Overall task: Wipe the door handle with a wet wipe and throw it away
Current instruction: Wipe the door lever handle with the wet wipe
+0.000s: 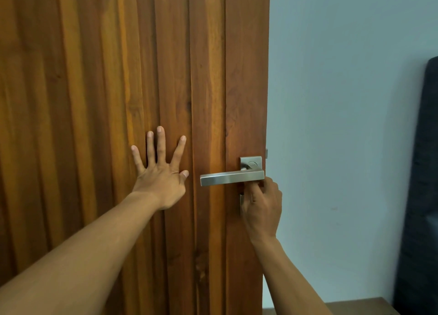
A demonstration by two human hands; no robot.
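Right fingers [257, 191] curled just beneath door handle [231, 178]; left hand [160, 177] flat on door [94, 101]

- Door [94, 101]: reddish-brown wood, vertical grooved boards, visible grain, low satin sheen.
- Door handle [231, 179]: brushed silver metal, smooth, softly reflective.
- Wall [343, 101]: pale, matt, smooth paint.

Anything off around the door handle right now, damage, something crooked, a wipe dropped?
Nothing stands out. The door handle sits level on the wooden door. The left hand lies flat on the door; the right hand is curled just under the handle. No wipe is visible.
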